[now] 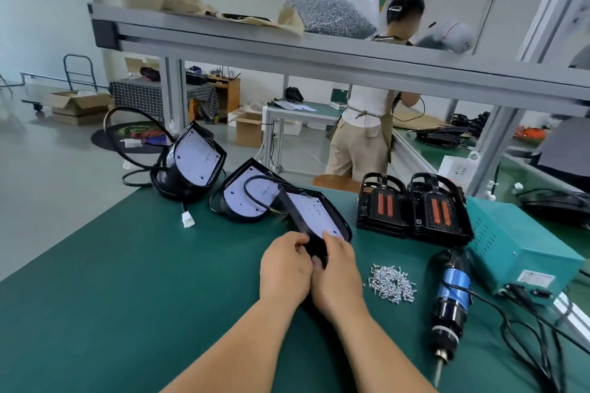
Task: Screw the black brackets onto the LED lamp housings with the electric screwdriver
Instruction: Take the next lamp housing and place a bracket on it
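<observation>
Both busy: left hand and right hand pinch the near end of the lamp housing, probably steadying it. Meanwhile the electric screwdriver lies unheld, within reach.

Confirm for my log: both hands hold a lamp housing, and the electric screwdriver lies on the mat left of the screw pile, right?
No: the head view shows the electric screwdriver lying right of the screw pile. Left hand and right hand hold the lamp housing.
</observation>
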Demonstrator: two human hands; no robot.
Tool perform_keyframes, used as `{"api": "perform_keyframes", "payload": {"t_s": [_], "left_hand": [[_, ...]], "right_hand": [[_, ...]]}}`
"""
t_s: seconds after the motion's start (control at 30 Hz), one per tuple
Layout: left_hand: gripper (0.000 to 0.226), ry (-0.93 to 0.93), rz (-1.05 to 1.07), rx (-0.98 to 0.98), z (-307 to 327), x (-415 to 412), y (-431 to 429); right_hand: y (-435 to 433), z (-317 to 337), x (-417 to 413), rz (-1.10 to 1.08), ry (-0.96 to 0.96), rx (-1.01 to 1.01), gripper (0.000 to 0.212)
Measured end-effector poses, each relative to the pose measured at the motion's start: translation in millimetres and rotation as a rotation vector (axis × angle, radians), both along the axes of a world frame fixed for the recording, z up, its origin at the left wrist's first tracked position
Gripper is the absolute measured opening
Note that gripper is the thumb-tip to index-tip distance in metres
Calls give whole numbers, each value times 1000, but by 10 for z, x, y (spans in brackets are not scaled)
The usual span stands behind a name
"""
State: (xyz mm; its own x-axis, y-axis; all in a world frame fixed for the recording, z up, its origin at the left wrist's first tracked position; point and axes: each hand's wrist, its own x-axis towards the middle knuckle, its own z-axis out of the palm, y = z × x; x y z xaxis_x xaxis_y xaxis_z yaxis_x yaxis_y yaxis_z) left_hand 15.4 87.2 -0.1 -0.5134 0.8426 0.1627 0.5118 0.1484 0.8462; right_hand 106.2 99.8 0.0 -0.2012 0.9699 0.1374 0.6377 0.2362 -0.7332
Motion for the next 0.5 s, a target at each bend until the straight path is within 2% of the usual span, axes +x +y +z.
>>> {"api": "perform_keyframes", "payload": {"t_s": [0.17, 0.23, 0.33, 0.43, 0.5], "left_hand": [[26, 116, -78, -12, 11, -53, -72], [31, 252, -131, -105, 24, -107, -102], [37, 434, -156, -258, 93, -218, -138], [20, 400, -37, -281, 146, -363, -125], [25, 302, 63, -228, 160, -466, -117]], "right_hand": [[1, -40, -32, -149, 121, 107, 27], [4, -43, -8, -206, 174, 158, 17], [-7, -31, 42, -245, 263, 195, 19], [-14, -21, 77, -270, 397, 251, 15], [-2, -23, 97, -296, 499, 263, 12]]}}
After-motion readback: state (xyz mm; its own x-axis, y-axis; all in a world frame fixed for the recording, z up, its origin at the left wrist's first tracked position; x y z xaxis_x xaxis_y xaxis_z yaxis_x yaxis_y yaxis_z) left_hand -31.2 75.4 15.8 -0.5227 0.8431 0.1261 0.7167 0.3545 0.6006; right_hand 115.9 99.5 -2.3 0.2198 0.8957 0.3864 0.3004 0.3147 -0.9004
